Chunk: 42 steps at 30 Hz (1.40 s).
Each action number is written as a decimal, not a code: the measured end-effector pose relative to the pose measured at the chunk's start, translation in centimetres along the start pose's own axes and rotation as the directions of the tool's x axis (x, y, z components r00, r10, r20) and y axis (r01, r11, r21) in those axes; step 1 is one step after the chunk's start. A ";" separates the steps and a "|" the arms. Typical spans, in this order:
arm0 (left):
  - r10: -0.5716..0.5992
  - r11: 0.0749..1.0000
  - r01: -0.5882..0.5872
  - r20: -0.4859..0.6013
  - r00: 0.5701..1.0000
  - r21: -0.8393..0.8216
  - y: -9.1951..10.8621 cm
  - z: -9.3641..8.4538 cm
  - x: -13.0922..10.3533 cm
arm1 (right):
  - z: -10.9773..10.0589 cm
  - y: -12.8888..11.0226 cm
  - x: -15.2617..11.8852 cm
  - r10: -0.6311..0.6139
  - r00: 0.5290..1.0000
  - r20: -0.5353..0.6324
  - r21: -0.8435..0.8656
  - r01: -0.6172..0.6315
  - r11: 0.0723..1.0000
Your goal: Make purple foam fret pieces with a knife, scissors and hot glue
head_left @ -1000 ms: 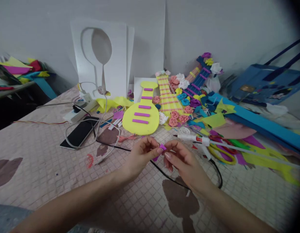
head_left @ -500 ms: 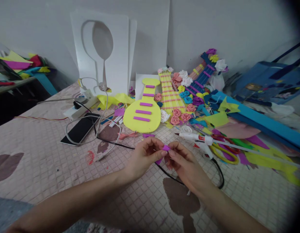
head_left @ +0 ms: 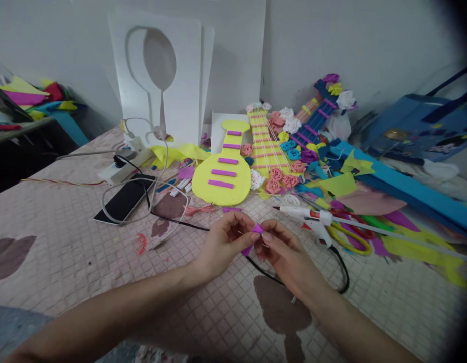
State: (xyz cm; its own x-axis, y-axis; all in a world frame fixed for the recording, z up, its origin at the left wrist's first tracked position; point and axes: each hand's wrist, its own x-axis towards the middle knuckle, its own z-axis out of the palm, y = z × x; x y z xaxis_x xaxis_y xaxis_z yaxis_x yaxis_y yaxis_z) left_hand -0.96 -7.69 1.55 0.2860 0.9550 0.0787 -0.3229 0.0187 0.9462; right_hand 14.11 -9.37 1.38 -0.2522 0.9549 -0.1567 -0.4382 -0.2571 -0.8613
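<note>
Between both hands is a small piece of purple crepe paper (head_left: pixel 258 229), pinched at its top edge. My left hand (head_left: pixel 233 237) grips it with thumb and forefinger, and a lower flap of it hangs below the thumb. My right hand (head_left: pixel 280 244) pinches the other side, fingertips almost touching the left ones. Behind the hands a yellow lute-shaped cutout (head_left: pixel 203 184) with several purple strips across it leans on a white block. To the right of my right hand lies a white glue gun (head_left: pixel 301 213), its black cord running under the hands.
A yellow stringed instrument model (head_left: pixel 269 143) and a blue one (head_left: pixel 312 123) stand behind, with paper roses. Yellow-handled scissors (head_left: pixel 348 239) lie among paper scraps at right. A phone (head_left: pixel 125 200), cables and a power strip (head_left: pixel 123 169) are at left. White cutout boards (head_left: pixel 188 75) lean on the wall.
The top edge of the purple paper is now folded into more of a point between the fingertips. Both hands stay in almost the same place; the view has shifted slightly.
</note>
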 end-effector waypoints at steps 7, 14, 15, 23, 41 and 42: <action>0.005 0.998 -0.006 0.018 1.000 0.063 0.0 0.0 -0.1 | 0.1 -0.1 -0.1 -0.003 1.000 -0.012 -0.021 0.003 1.000; 0.020 0.979 -0.025 0.028 0.999 0.202 -0.3 -0.3 -0.1 | 0.0 0.1 -0.1 -0.107 0.993 -0.050 -0.190 0.096 0.977; 0.022 0.974 -0.028 0.030 0.999 0.226 -0.3 -0.3 -0.1 | -0.1 0.2 -0.1 -0.117 0.992 -0.047 -0.204 0.105 0.973; 0.033 0.947 -0.034 0.008 0.999 0.320 0.0 -0.1 -0.1 | -0.1 0.2 0.0 -0.136 0.991 -0.008 -0.252 0.129 0.959; -0.158 0.981 0.148 0.072 0.985 0.122 -0.2 -0.2 0.3 | -0.9 -0.2 0.5 -0.368 0.930 -0.023 -0.667 0.260 0.698; -0.164 0.980 0.154 0.070 0.984 0.124 -0.3 -0.2 0.3 | -0.8 -0.2 0.5 -0.401 0.916 -0.002 -0.704 0.284 0.651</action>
State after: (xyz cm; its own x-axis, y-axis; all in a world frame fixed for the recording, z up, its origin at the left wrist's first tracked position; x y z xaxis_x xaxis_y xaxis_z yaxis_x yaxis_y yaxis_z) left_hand -1.00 -7.29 1.26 0.3979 0.9157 -0.0554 -0.1601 0.1288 0.9787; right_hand 14.81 -8.71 1.08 -0.0536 0.9781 0.2013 0.2502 0.2083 -0.9455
